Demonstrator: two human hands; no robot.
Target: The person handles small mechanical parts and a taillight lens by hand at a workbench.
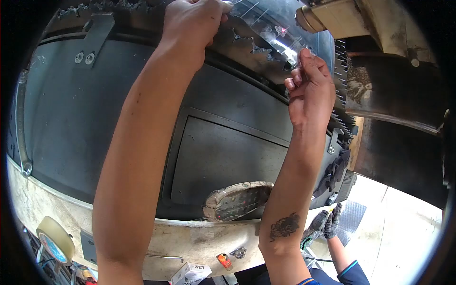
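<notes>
My left hand reaches to the top edge of the view, fingers closed in a pinch on the edge of a clear plastic film. My right hand, farther right, has thumb and forefinger pressed together on the crinkled near corner of the same film, the other fingers curled. The film is shiny, with a small red light spot and a bright glare on it. Beneath it runs a dark, torn-looking strip above the grey machine panel. My left fingertips are partly cut off.
A machine head hangs at upper right, beside a row of pins. On the pale front ledge are a wrapped control pendant, a tape roll and a small white box. Another person's gloved hands are at lower right.
</notes>
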